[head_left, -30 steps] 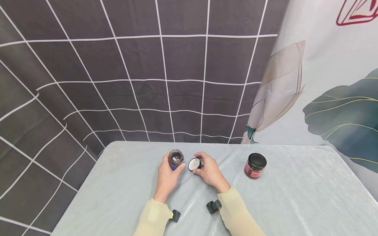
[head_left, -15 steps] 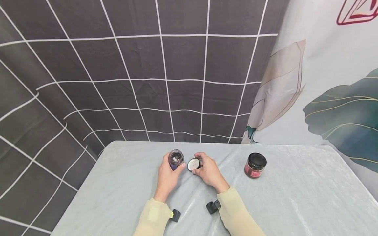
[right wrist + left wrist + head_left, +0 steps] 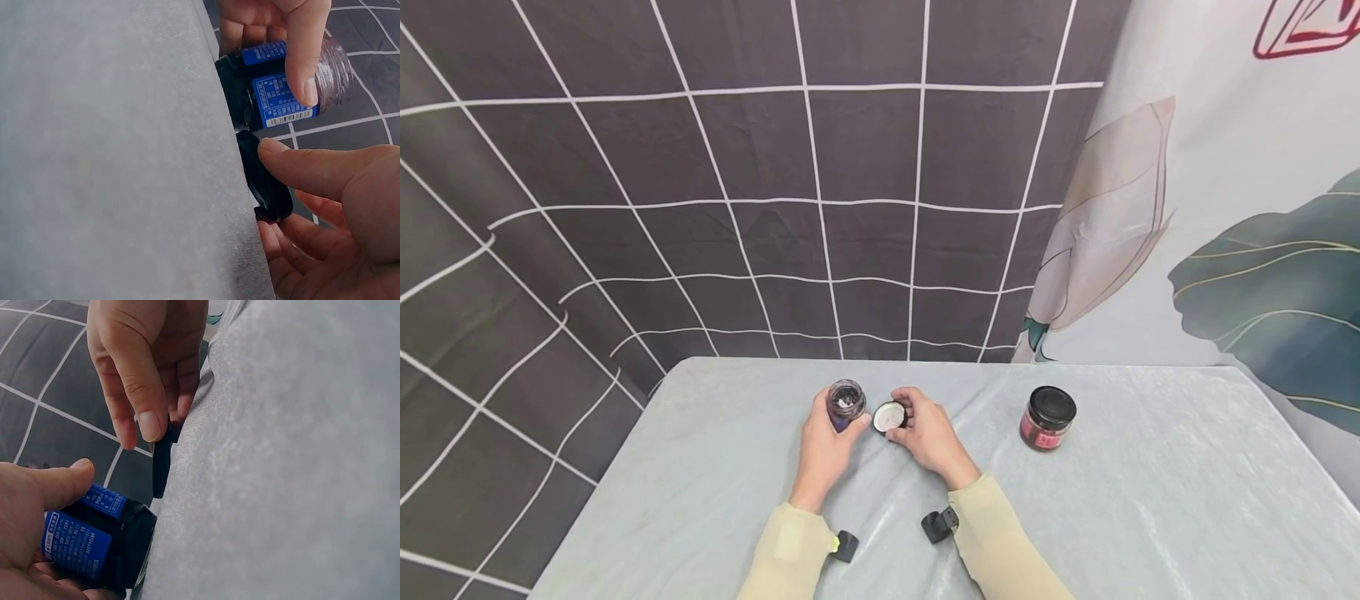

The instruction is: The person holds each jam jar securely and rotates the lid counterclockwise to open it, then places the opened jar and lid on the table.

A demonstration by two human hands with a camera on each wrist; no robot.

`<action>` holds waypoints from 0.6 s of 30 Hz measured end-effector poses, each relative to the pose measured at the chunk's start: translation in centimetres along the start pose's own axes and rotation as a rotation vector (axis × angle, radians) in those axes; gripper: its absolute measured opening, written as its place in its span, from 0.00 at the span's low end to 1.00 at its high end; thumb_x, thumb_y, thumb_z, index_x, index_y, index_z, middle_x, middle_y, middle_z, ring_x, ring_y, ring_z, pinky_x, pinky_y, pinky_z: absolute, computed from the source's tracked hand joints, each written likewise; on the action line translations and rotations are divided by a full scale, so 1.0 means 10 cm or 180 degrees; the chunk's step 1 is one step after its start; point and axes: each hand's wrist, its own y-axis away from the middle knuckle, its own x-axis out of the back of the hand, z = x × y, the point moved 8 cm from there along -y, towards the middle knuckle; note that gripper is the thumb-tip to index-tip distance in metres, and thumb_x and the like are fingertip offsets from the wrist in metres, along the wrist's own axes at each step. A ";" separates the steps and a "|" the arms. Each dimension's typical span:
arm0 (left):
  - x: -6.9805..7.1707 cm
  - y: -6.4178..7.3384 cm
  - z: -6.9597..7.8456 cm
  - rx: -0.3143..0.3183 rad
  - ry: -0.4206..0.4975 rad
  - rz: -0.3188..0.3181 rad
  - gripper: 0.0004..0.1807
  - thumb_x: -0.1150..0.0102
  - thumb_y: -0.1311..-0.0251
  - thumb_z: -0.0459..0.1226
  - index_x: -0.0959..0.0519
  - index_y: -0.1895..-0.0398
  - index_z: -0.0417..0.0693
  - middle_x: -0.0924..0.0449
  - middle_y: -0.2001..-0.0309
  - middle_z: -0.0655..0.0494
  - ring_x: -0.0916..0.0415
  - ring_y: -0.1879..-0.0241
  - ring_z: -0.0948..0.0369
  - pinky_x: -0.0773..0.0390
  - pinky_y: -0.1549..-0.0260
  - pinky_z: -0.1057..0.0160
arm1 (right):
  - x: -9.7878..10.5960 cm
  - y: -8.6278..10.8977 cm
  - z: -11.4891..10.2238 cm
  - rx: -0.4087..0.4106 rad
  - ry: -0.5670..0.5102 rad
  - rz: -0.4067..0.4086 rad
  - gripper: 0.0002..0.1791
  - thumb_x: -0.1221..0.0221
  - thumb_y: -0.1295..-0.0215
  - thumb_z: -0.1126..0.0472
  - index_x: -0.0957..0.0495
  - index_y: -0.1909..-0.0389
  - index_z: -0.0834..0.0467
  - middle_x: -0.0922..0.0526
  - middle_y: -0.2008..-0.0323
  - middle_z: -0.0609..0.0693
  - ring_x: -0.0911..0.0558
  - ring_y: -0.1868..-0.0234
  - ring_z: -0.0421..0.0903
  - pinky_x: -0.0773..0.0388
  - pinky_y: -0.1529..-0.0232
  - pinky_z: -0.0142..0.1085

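Observation:
My left hand (image 3: 823, 446) grips an uncapped glass jar (image 3: 847, 400) with dark contents and a blue label, its mouth facing up. The jar (image 3: 275, 87) stands at the table surface in the right wrist view, threads bare at its rim. Just right of it, my right hand (image 3: 931, 433) pinches a black lid (image 3: 889, 417) by its edge, white inside turned up. In the right wrist view the lid (image 3: 265, 178) lies low by the tablecloth, thumb on top and fingers beneath. A small gap parts lid and jar in the head view.
A second jar (image 3: 1048, 418) with a black lid and a red label stands upright to the right. The table (image 3: 1150, 500) has a pale grey cloth. Behind it hangs a dark gridded curtain (image 3: 865, 150).
My right hand has shifted slightly left, bringing the lid a little closer to the jar. My left hand and its jar stay nearly still.

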 end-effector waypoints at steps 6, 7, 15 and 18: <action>0.00 0.00 0.01 -0.0006 0.0020 -0.0021 0.37 0.29 0.43 0.39 0.34 0.32 0.36 0.25 0.38 0.37 0.29 0.36 0.42 0.34 0.35 0.44 | 0.00 0.00 0.01 -0.0001 0.0109 -0.0004 0.29 0.27 0.50 0.70 0.23 0.45 0.65 0.16 0.49 0.59 0.18 0.55 0.52 0.22 0.51 0.48; 0.00 0.00 0.01 -0.0004 0.0018 -0.0027 0.37 0.29 0.43 0.39 0.34 0.32 0.36 0.25 0.38 0.37 0.29 0.36 0.42 0.34 0.35 0.44 | 0.00 0.01 0.01 -0.0010 0.0134 -0.0004 0.29 0.27 0.50 0.70 0.23 0.45 0.64 0.16 0.49 0.58 0.18 0.55 0.52 0.22 0.51 0.48; 0.00 -0.01 -0.03 0.0066 0.0016 -0.0059 0.39 0.29 0.42 0.41 0.35 0.31 0.37 0.26 0.37 0.37 0.30 0.35 0.42 0.35 0.34 0.45 | 0.00 0.01 0.03 0.0000 0.0198 0.0019 0.28 0.26 0.50 0.69 0.22 0.46 0.63 0.15 0.50 0.57 0.20 0.56 0.51 0.23 0.51 0.48; -0.01 -0.01 -0.04 0.0085 0.0030 -0.0075 0.40 0.29 0.42 0.41 0.36 0.30 0.37 0.26 0.36 0.37 0.31 0.34 0.42 0.36 0.34 0.44 | 0.01 0.01 0.03 0.0025 0.0203 0.0032 0.28 0.26 0.51 0.69 0.22 0.47 0.63 0.15 0.51 0.57 0.19 0.55 0.52 0.24 0.50 0.49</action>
